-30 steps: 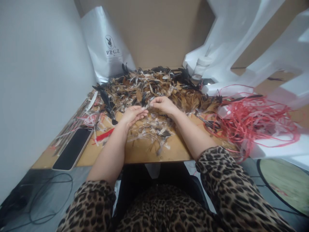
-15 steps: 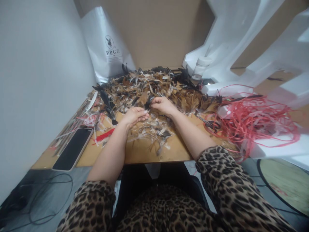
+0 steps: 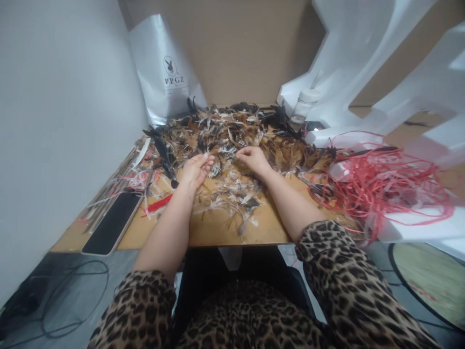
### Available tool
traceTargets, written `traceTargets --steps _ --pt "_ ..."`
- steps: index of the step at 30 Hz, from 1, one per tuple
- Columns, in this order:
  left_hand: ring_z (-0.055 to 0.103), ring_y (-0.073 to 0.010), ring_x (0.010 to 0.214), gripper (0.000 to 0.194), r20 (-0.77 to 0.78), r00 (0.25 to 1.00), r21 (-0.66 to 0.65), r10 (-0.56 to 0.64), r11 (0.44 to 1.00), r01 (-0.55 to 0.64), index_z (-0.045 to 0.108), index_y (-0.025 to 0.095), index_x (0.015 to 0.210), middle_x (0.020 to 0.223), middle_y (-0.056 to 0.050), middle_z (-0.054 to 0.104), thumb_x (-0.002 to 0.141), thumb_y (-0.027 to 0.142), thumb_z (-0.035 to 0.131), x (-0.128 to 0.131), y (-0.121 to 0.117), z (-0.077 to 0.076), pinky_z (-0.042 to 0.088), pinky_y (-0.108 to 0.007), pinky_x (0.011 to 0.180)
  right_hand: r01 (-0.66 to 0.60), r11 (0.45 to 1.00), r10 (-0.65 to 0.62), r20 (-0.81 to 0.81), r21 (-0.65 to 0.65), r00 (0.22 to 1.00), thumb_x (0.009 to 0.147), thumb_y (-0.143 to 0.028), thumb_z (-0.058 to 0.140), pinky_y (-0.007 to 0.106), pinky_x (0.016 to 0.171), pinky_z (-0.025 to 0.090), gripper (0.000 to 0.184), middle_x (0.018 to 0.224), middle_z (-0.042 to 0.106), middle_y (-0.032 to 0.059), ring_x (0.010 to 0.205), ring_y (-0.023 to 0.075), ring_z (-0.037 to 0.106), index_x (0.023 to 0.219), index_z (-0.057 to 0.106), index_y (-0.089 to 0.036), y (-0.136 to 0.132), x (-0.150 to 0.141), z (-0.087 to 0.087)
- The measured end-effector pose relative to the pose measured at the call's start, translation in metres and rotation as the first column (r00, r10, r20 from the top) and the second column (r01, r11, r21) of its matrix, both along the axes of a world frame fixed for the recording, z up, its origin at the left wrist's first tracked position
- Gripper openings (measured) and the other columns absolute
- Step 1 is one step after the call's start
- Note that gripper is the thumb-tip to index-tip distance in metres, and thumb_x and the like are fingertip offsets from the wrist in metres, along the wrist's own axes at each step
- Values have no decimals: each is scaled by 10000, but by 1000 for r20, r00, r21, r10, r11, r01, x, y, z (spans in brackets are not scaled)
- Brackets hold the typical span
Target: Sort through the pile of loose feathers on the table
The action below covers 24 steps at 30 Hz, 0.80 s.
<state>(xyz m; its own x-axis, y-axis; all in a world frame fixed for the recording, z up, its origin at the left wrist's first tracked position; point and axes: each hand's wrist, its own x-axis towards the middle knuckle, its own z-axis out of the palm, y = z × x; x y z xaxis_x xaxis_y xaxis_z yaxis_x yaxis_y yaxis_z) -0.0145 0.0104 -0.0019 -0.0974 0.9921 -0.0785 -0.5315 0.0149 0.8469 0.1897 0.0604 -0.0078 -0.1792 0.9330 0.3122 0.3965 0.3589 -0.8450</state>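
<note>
My left hand [image 3: 197, 170] is over the near edge of a heaped pile of feathers [image 3: 236, 128]. Its thumb and forefinger are pinched on a feather, a brownish one as far as it shows. A small pale-and-dark speckled tuft [image 3: 215, 167] lies just right of these fingers. To the right, apart from the left, my right hand [image 3: 253, 161] reaches into the pile with thumb and forefinger pressed together. What those fingertips hold, if anything, blends into the feathers behind. Below both hands, loose feather scraps [image 3: 240, 194] are scattered on the wooden table [image 3: 232, 237].
A phone [image 3: 112, 223] lies at the left by thin sticks and a red strip [image 3: 159, 205]. Tangled red ribbon [image 3: 395, 182] fills the right side, with scissors [image 3: 312, 185] beside it. Behind stand a white bag [image 3: 169, 72] and a lidded jar [image 3: 304, 104].
My hands have drawn apart; the left went left, the right slightly right. The dark feather that was between them no longer shows there. The whole view has shifted a little.
</note>
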Motion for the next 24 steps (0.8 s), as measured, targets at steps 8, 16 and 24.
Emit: traceTargets --steps 8,16,24 --pt "590 -47 538 81 -24 1000 15 16 1000 -15 563 97 691 703 -55 672 700 127 638 0 0 -2 424 -111 454 -203 961 37 642 187 766 754 -238 500 295 827 359 216 908 675 57 882 186 579 856 687 -202 -10 -14 11" --pt "577 -44 519 91 -24 1000 30 -1 1000 1 567 98 675 695 -54 671 692 139 646 -1 0 -2 421 -118 461 -314 949 93 923 31 373 678 -106 524 380 821 366 214 859 666 167 851 263 605 821 680 -131 -2 -42 28" --pt "575 -42 523 118 -36 999 33 -3 999 4 565 98 676 701 -49 670 676 165 662 0 -2 -2 411 -115 462 -81 988 154 751 -133 642 616 -196 596 204 576 399 117 664 648 75 623 138 568 680 642 -110 0 -22 37"
